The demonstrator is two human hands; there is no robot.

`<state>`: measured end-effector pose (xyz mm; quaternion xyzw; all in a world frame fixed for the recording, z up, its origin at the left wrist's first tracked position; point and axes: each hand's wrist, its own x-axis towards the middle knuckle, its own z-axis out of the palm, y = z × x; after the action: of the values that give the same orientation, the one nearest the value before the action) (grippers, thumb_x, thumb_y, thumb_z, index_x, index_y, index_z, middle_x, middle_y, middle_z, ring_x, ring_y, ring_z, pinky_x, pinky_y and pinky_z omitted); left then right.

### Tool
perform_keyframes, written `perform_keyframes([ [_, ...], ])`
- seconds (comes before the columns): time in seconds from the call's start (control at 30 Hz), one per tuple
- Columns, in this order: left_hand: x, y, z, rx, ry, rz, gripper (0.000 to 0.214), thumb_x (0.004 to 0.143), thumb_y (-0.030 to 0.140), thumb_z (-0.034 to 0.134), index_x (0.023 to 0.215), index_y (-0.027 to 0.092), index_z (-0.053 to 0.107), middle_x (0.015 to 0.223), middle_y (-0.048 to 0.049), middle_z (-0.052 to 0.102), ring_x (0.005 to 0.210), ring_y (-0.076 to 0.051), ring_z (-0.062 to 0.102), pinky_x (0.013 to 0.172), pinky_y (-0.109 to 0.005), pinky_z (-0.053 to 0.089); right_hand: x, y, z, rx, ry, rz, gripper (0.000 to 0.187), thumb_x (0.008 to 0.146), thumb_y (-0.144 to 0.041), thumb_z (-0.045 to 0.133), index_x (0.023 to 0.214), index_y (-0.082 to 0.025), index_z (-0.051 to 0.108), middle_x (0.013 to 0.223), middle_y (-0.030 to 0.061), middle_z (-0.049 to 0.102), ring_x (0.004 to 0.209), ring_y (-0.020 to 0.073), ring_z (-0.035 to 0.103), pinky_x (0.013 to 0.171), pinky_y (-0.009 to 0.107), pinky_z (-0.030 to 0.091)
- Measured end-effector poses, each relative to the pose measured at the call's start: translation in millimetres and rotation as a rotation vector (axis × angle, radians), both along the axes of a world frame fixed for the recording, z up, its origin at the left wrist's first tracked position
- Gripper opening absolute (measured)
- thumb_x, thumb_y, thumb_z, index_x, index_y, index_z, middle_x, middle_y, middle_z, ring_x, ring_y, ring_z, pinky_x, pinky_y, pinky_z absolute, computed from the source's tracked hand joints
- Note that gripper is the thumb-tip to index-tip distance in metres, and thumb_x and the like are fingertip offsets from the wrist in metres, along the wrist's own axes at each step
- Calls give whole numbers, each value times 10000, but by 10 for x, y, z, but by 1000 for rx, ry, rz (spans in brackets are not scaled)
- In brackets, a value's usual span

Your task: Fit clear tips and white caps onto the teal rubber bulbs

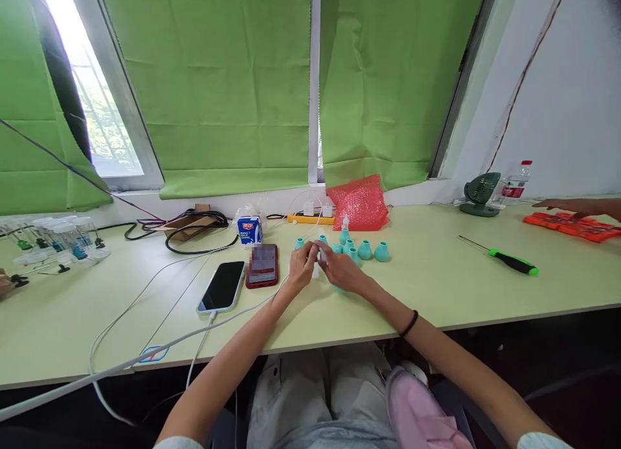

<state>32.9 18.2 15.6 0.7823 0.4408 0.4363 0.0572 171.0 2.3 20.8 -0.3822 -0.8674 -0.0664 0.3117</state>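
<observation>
Across the pale-green table, two phones and one screwdriver flanked at least eight teal pieces, before which the left hand and right hand met, forearms stretched forward, both pinching one small whitish piece partly hidden between them.

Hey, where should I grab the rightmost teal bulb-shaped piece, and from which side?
Probably pinch the rightmost teal piece by its narrow neck, from above and the right: it stands upright, neck over a wider round body, while another teal piece stands close on its left.
</observation>
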Motion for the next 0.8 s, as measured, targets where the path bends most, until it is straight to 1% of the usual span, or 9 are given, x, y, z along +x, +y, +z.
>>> perform_keyframes([
  [0.07,23,-18,0,3,-3,-35,276,822,347,335,754,157,523,570,9,527,530,-107,474,523,-218,316,-26,-16,-76,-33,60,60,525,797,-167,356,1278,-174,144,968,91,578,704,199,569,566,292,420],
  [0.13,52,-28,-8,-6,-9,-67,253,783,353,403,660,160,512,524,24,489,487,-96,428,501,-219,277,-11,-15,-112,-54,141,61,553,770,-152,387,1267,-169,147,901,69,594,686,186,568,567,277,413],
  [0.23,80,-17,-28,-38,-52,-88,315,775,339,393,528,157,463,462,36,420,449,-82,366,482,-222,237,11,-13,-128,-83,197,21,541,747,-209,459,1228,-160,215,778,26,596,650,172,558,553,254,391],
  [0.3,78,9,-44,-70,-104,-79,333,773,323,378,495,154,445,442,40,396,443,-79,353,475,-220,230,10,-9,-133,-100,182,-20,512,733,-278,506,1181,-156,291,723,8,588,636,168,553,547,243,374],
  [0.37,62,49,-61,-107,-169,-56,351,781,312,352,481,151,436,432,44,388,439,-76,356,471,-217,239,7,6,-140,-111,143,-72,412,727,-327,525,1085,-165,401,694,2,583,628,163,548,551,238,357],
  [0.47,37,123,-92,-161,-264,-24,378,803,302,318,470,152,414,426,49,374,432,-73,365,463,-212,263,20,55,-155,-101,77,-126,191,754,-351,503,831,-178,526,696,20,586,643,158,537,573,240,343],
  [0.53,33,174,-117,-203,-306,-19,393,826,298,308,477,149,412,432,52,372,423,-68,370,448,-205,279,37,94,-173,-79,56,-132,207,780,-366,474,739,-173,538,697,35,581,660,161,530,591,246,344],
  [0.7,38,285,-169,-311,-320,-33,328,844,354,401,642,113,494,504,60,432,400,-40,385,414,-178,342,72,169,-244,-19,77,-97,217,795,-362,464,773,-163,547,730,53,572,727,177,522,655,271,373],
  [0.8,-3,326,-158,-317,-294,-15,329,852,364,383,684,110,506,512,57,447,392,-39,393,414,-181,358,87,187,-259,13,156,-73,214,794,-365,468,823,-168,546,772,57,576,775,182,521,696,284,390],
])
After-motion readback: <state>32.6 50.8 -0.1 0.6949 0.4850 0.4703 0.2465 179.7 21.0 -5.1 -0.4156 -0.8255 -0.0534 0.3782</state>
